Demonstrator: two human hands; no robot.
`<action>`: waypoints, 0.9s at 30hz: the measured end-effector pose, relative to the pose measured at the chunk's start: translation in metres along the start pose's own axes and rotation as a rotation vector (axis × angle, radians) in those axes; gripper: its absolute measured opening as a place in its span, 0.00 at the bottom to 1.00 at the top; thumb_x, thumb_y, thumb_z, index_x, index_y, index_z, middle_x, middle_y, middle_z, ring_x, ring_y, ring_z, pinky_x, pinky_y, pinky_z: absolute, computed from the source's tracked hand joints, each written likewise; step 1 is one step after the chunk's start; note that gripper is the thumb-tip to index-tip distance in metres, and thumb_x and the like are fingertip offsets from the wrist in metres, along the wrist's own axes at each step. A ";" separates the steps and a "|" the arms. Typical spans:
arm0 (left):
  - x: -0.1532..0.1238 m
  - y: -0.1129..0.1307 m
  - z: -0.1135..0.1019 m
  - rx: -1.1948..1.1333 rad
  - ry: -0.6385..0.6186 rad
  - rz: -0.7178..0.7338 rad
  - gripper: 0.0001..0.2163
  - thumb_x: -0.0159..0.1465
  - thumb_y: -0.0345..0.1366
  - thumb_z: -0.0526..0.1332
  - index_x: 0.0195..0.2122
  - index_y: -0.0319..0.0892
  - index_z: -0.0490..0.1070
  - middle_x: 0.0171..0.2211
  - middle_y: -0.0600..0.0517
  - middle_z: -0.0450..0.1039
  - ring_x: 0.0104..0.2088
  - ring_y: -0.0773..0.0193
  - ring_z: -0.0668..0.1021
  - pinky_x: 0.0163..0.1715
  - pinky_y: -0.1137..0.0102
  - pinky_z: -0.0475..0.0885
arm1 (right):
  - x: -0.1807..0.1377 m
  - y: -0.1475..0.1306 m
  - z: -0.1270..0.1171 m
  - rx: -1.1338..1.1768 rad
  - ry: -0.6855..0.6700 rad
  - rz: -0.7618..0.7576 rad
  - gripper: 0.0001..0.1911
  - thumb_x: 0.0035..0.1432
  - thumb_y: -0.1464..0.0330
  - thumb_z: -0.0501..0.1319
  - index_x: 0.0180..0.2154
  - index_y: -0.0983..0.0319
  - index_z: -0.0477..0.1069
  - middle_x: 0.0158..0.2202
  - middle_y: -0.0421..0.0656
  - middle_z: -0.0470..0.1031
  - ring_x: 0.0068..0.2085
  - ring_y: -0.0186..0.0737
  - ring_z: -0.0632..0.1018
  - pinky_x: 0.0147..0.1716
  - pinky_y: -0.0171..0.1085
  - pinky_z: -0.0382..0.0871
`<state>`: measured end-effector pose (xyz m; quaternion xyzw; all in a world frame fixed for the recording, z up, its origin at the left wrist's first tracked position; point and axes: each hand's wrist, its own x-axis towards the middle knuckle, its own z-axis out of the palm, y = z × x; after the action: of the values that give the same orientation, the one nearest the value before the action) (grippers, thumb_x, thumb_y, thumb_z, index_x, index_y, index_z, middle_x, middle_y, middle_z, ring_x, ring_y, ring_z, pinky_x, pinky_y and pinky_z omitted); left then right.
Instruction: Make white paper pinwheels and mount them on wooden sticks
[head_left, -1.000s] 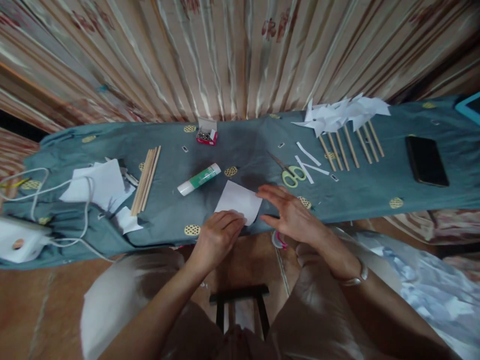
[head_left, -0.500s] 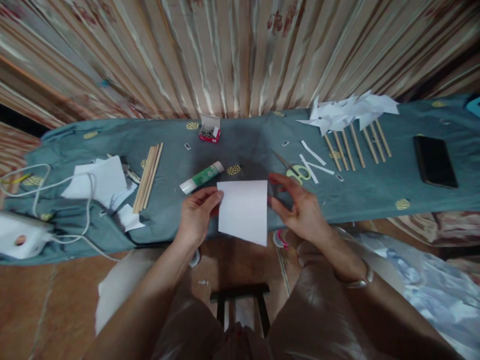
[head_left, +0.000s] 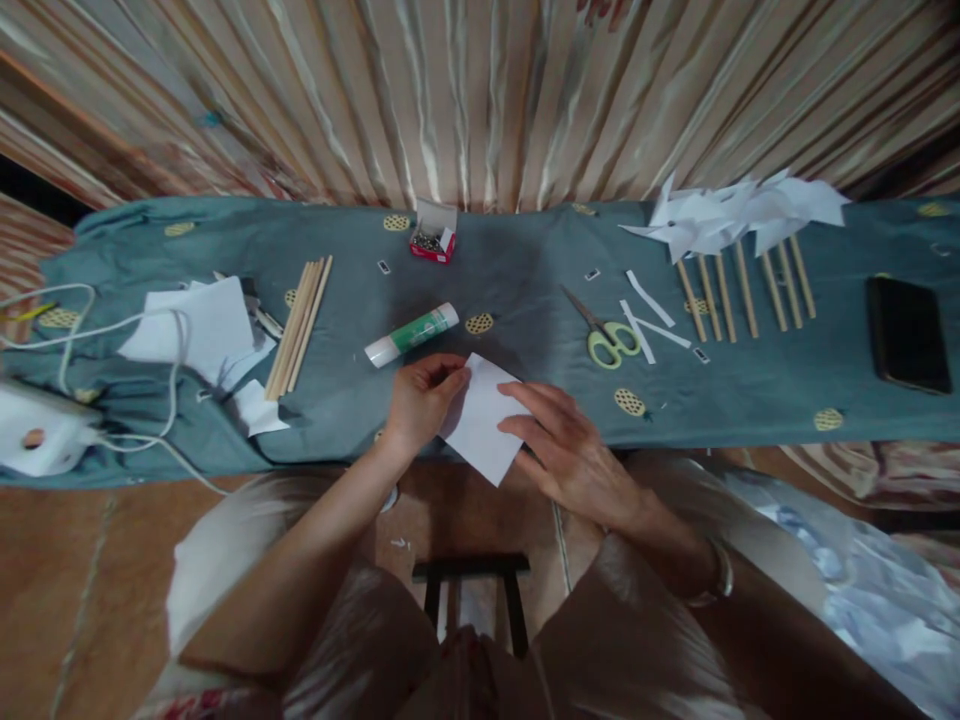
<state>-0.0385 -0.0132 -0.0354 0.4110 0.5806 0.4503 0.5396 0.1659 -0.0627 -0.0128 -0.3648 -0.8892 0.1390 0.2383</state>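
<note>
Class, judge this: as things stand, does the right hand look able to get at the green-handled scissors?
Probably yes. The scissors lie uncovered just beyond the right hand, with only cloth between, though it would likely have to leave the white paper first.

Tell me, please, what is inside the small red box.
Small metallic-looking pieces lie in the open red box; anything beneath their top layer is covered.

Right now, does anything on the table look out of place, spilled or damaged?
Nothing looks spilled or plainly damaged. Slightly untidy: a white cable loops across the loose paper at the left, and paper strips lie scattered beside the scissors.
</note>
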 end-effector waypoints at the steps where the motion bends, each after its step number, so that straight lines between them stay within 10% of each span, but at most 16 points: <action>1: 0.000 -0.001 0.000 0.007 -0.012 -0.002 0.08 0.52 0.39 0.68 0.30 0.40 0.77 0.26 0.53 0.76 0.25 0.68 0.73 0.26 0.73 0.68 | 0.000 -0.001 0.002 0.031 0.009 -0.009 0.12 0.61 0.78 0.57 0.45 0.60 0.72 0.58 0.52 0.73 0.58 0.50 0.73 0.56 0.51 0.71; 8: -0.015 0.000 -0.018 0.366 -0.073 0.464 0.10 0.63 0.33 0.62 0.46 0.41 0.77 0.49 0.46 0.79 0.50 0.57 0.78 0.53 0.62 0.73 | 0.008 0.003 0.007 0.306 -0.012 0.170 0.05 0.64 0.73 0.60 0.37 0.60 0.75 0.39 0.43 0.82 0.41 0.41 0.79 0.45 0.41 0.73; 11: -0.030 0.003 -0.027 0.537 -0.146 0.615 0.09 0.69 0.35 0.60 0.44 0.41 0.78 0.43 0.47 0.81 0.48 0.58 0.78 0.51 0.62 0.73 | 0.012 0.007 0.008 0.379 -0.030 0.323 0.04 0.64 0.69 0.63 0.35 0.59 0.76 0.36 0.42 0.82 0.38 0.39 0.80 0.41 0.38 0.71; 21: -0.038 -0.011 -0.035 0.635 -0.187 0.603 0.08 0.68 0.34 0.61 0.43 0.39 0.79 0.34 0.48 0.80 0.38 0.59 0.79 0.40 0.66 0.75 | 0.028 0.016 0.009 0.436 -0.012 0.543 0.06 0.61 0.65 0.63 0.33 0.59 0.78 0.26 0.38 0.79 0.26 0.35 0.76 0.28 0.34 0.65; 27: -0.037 -0.011 -0.035 0.658 -0.124 0.504 0.11 0.67 0.34 0.62 0.49 0.39 0.76 0.35 0.49 0.79 0.35 0.62 0.78 0.39 0.68 0.75 | 0.034 0.019 0.014 0.347 0.111 0.435 0.06 0.62 0.67 0.61 0.35 0.59 0.78 0.39 0.44 0.83 0.42 0.44 0.81 0.46 0.43 0.72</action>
<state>-0.0706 -0.0549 -0.0365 0.7170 0.5413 0.3329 0.2865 0.1484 -0.0260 -0.0220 -0.5081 -0.7385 0.3167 0.3102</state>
